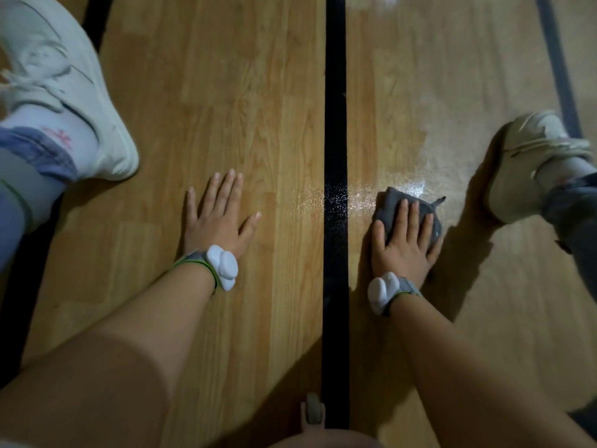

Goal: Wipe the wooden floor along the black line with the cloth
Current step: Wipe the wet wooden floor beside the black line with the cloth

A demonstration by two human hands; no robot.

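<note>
Grey cloth (pixel 395 202), black line (pixel 335 124), tan grained wooden floor (pixel 242 108), white shoes (pixel 64 76).

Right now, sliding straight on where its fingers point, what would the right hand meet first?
Nothing solid, apparently: right hand and cloth would cross only glossy floor between black line and shoe.

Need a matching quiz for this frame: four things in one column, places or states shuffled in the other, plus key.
1. small grey cloth
2. bare left hand
3. black floor line
4. white lace-up sneaker beside the pink-marked sock

A. flat on the wooden floor, holding nothing
B. upper left of the view
C. under the straight fingers of the right hand, right of the line
D. runs up the view between both hands

Pairs: 1-C, 2-A, 3-D, 4-B
</note>
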